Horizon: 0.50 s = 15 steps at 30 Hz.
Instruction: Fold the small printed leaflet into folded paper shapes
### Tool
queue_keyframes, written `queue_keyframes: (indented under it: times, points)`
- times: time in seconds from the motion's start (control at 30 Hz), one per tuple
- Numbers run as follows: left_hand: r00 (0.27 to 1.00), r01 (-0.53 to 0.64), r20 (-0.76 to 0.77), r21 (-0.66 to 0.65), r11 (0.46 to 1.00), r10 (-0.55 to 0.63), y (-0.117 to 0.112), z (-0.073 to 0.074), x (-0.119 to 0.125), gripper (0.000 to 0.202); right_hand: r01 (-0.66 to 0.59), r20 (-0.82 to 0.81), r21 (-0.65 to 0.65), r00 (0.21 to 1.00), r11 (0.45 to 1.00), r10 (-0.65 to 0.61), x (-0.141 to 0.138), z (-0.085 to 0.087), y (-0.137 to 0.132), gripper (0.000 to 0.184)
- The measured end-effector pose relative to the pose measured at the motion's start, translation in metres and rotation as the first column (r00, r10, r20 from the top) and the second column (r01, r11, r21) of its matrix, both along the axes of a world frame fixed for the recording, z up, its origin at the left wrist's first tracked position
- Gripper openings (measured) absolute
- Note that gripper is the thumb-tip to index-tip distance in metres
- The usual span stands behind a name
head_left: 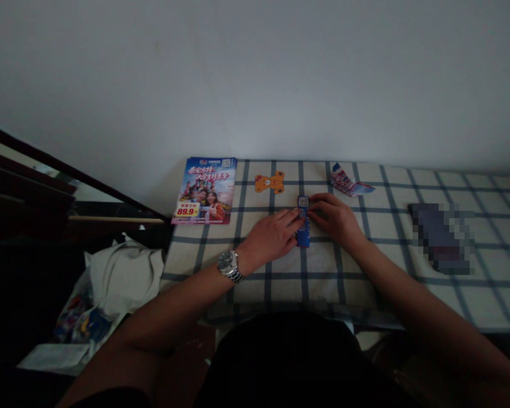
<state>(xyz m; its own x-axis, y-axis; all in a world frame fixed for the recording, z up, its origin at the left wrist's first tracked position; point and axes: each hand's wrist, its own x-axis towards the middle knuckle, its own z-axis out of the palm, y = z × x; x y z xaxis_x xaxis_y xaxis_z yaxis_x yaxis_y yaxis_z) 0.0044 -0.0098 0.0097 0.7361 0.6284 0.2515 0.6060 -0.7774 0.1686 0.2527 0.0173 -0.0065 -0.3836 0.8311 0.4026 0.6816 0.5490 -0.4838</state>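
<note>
A blue leaflet (303,238), folded into a narrow upright strip with a QR code at its top, lies on the checked cloth between my hands. My left hand (274,235), with a metal watch on its wrist, rests its fingertips on the strip's left side and holds it there. At the strip's upper right edge, the thumb and fingers of my right hand (332,218) are pinched together on the paper. Behind my left hand lies an orange bear cutout (270,182). Another folded leaflet (349,184) stands partly open behind my right hand.
A stack of printed flyers (204,192) sits at the left end of the checked cloth (276,289). On the right lies a dark, pixelated object (442,238). A white wall (255,79) rises behind. White bags (123,272) are low on the left.
</note>
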Motion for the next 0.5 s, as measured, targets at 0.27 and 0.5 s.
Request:
queue_keyframes:
  times: [0.27,0.5]
  points:
    - [1.0,0.006,0.012,-0.017,1.0,-0.006,-0.001,-0.003,-0.001,0.045,0.029,0.039,0.041,0.999,0.999,-0.031,-0.002,0.001,0.017,0.012]
    - [1.0,0.005,0.001,-0.017,1.0,-0.005,-0.003,-0.002,0.0,0.045,0.067,0.072,0.085,0.995,0.994,-0.073,-0.006,0.005,0.038,0.009]
